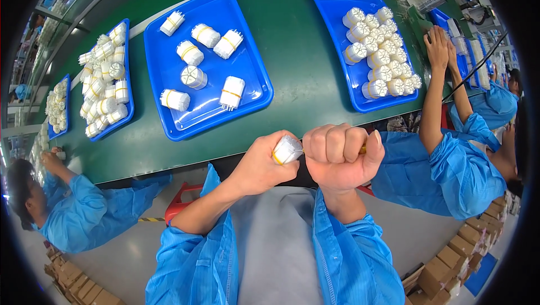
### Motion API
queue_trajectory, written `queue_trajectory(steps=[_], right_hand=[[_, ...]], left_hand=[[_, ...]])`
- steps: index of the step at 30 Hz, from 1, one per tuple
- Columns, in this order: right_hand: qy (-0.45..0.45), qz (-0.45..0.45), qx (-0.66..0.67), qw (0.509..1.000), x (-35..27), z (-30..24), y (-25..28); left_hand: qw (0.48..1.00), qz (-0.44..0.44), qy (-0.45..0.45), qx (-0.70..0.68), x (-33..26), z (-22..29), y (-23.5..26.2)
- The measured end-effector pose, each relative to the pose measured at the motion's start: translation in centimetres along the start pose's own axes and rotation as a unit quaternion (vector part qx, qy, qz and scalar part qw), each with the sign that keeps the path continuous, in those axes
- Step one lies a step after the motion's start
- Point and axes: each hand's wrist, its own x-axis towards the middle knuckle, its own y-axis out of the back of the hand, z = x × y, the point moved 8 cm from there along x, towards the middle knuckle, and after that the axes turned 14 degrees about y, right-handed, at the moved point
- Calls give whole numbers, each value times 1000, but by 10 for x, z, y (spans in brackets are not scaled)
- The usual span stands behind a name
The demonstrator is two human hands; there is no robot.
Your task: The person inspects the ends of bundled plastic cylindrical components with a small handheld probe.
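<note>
In front of my body, just past the table's near edge, my left hand (pixel 260 165) is closed around a white cylindrical part (pixel 288 150) with a yellow band. Its segmented end points toward my right hand (pixel 342 161), a fist beside it. A bit of a yellow-handled tool (pixel 363 149) shows at the fist's right side, and a thin shaft comes out on the left, at the part's end. Most of the tool is hidden by the fingers. Ahead, a blue tray (pixel 260 94) holds several similar banded white parts (pixel 194 77), lying loose and apart.
Another blue tray (pixel 332 10) to the right carries several rows of white parts. Further trays (pixel 128 108) sit at the left on the green table (pixel 298 52). A co-worker's hands (pixel 439 46) are at the right; another person (pixel 73 209) sits at the left. Cardboard boxes (pixel 444 260) stand behind.
</note>
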Motion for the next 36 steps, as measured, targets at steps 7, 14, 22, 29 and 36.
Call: queue_trajectory(steps=[7, 14, 22, 29, 36], right_hand=[[-73, -5, 56, 996, -1, 12, 8], [-113, -15, 61, 992, 7, 12, 14], [-2, 3, 57, 998, 6, -6, 7], [-6, -14, 33, 999, 3, 3, 3], [-105, 22, 18, 994, -1, 22, 15]], left_hand=[[999, 4, 0, 54, 4, -5, 3], [984, -75, 29, -158, 5, -8, -3], [981, -92, 54, -161, -5, -5, 1], [998, 13, -55, -33, -6, 3, 7], [993, 82, -69, 52, -1, 2, 16]])
